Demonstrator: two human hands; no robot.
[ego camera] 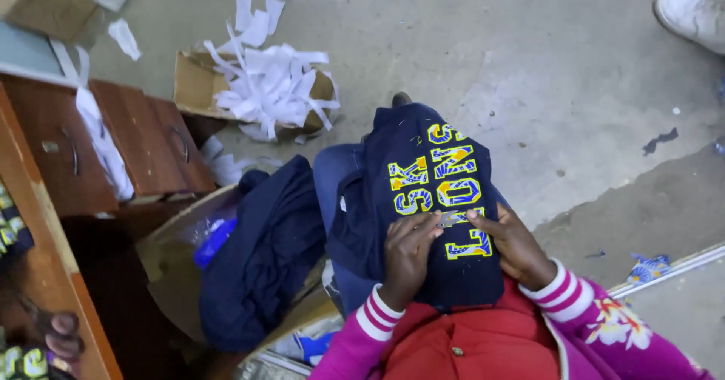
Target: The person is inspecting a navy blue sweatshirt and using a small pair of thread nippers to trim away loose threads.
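Navy garment [423, 199] lay over person's lap, soft & light, prob. limp. Left hand [408, 255] & right hand [513, 244] pressed on it, fingers curled, pinching at yellow-blue lettering [445, 191]; best held by edges.

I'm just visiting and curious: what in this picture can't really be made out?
- What the left hand and right hand pinch on the navy garment: head view, fingers cover it.
- Garment's lower part: hidden behind hands and red top.
- Person wearing the white shoe: cut off by the top right edge.
- Contents of the cardboard box: buried under white paper strips.
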